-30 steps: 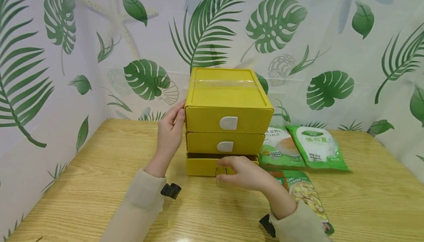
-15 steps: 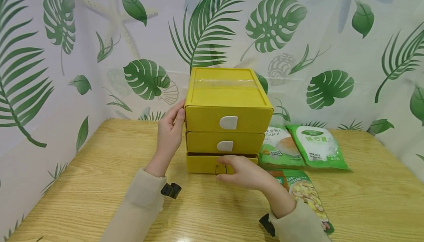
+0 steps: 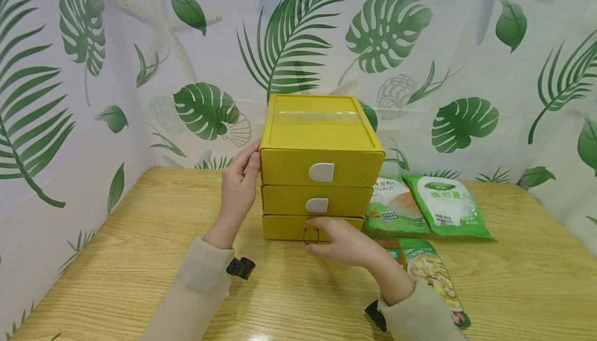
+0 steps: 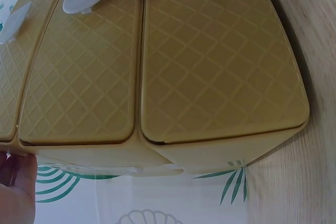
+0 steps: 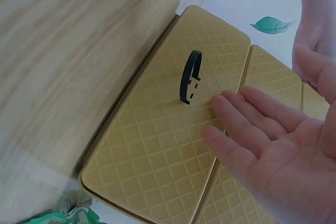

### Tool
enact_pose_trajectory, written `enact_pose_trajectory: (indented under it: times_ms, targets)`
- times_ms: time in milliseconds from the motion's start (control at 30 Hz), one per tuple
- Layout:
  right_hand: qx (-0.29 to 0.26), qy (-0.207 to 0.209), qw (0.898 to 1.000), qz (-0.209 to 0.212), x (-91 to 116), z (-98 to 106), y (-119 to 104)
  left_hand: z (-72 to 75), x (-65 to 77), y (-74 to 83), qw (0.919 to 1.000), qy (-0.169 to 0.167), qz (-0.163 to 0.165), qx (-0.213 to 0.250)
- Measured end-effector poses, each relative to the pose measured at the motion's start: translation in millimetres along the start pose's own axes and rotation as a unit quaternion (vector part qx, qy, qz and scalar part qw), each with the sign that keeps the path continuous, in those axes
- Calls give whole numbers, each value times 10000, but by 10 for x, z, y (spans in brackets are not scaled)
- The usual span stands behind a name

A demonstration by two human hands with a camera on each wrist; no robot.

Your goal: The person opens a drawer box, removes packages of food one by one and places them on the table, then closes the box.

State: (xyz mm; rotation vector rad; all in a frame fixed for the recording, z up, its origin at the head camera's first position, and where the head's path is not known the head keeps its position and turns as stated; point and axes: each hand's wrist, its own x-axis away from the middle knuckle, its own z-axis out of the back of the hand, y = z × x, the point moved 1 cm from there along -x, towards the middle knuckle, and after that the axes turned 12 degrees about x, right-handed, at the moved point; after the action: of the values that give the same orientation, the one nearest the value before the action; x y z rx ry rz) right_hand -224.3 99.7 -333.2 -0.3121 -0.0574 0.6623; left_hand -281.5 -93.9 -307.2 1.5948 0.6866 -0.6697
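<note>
A yellow three-drawer box (image 3: 322,128) stands on the table, with clear tape across its top. My left hand (image 3: 240,185) rests against its left side, fingertips and thumb at the upper drawer's level. My right hand (image 3: 342,242) presses the bottom drawer (image 3: 282,228) with extended fingers, beside its black loop handle (image 3: 311,236). In the right wrist view those fingers (image 5: 239,116) lie flat on the diamond-patterned front, the loop standing free of them. All three drawer fronts sit flush. The upper two carry white tabs (image 3: 322,172).
A starch bag (image 3: 396,206) and a green-and-white bag (image 3: 448,206) lie right of the box. In front of them, a green pouch with a food picture (image 3: 434,273) is partly covered by my right forearm. A leaf-print sheet (image 3: 298,35) hangs behind the wooden table (image 3: 116,258).
The bottom drawer, slightly pulled out a second ago, has slid back into the box, and its dark gap is gone. My right hand stays at its front; my left hand has not moved.
</note>
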Motion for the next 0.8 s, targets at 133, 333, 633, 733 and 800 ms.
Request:
enact_pose_trajectory:
  times_ms: [133, 333, 633, 733, 800]
  targets:
    - [-24, -5, 10000, -3, 4, 3, -1, -16, -4, 69, 9995, -8, 121, -294]
    - [-48, 15, 10000, -16, 0, -5, 0, -16, -3, 86, 9992, -6, 242, -332]
    - [-130, -62, 9999, -60, 2, -1, 0, -52, 1, 199, 9993, -32, 211, -301]
    - [-128, -81, 9999, -59, 0, -1, 2, -51, -2, 199, 9993, -49, 230, -292]
    - [-105, -70, 9999, -47, -4, -10, 4, -31, -2, 137, 9993, -67, 223, -285]
